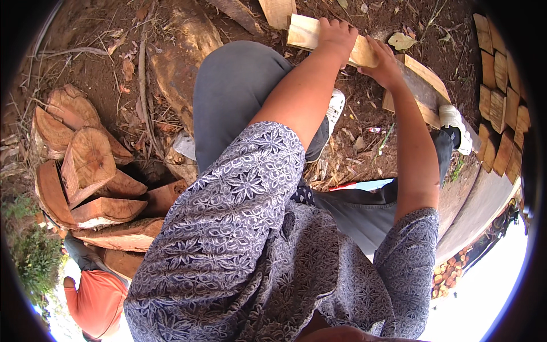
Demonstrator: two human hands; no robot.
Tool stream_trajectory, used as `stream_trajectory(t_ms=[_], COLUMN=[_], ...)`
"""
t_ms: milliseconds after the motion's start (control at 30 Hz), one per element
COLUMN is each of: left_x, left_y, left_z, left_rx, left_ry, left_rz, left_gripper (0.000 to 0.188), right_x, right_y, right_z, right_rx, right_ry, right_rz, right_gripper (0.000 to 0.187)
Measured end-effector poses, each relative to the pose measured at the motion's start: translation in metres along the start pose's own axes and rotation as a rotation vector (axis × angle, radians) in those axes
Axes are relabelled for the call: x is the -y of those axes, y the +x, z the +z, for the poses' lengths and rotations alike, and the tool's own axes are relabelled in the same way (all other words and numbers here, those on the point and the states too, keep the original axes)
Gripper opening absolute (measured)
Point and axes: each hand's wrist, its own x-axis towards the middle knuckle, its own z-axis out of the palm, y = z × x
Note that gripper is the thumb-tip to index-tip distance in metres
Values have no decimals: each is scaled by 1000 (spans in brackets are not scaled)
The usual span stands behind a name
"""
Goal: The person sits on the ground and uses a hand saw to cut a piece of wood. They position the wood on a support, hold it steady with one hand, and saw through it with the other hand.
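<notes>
Out in front of me, both hands hold a pale, squared wooden block (304, 32). My left hand (337, 39) is closed over its middle, with the fingers curled across the far edge. My right hand (383, 64) grips the block's right end, its fingers partly hidden by the wood. Just right of that hand, other sawn wood pieces (424, 77) lie on the ground. Another pale wood piece (277, 11) lies beyond the block at the top edge.
Split log chunks (88, 162) are heaped at the left, near a person in an orange shirt (99, 302). A weathered log (185, 62) lies beside my left knee. Wood blocks (498, 102) are stacked at the right. Dry leaves and sticks cover the brown soil (364, 148).
</notes>
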Motion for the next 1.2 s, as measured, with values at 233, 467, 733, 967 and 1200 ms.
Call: stream_trajectory(t_ms=[233,467,733,967,1200], left_x=[3,4,3,0,7], left_y=[1,1,5,15,16], left_z=[-3,0,-6,5,-8], left_rx=[33,32,104,125,168], left_ry=[-13,13,12,28,114], left_rz=[40,42,69,125,90], left_gripper=[101,100,102,106,103], right_x=[-6,-2,-4,-58,-49], right_y=[-1,-4,-32,-220,-454], right_z=[5,5,5,-100,-106], right_rx=[-28,-26,-357,-585,-1363], right_ry=[-13,4,530,1107,1132], right_rz=[-23,-23,128,488,781], right_gripper=[106,107,69,71,50])
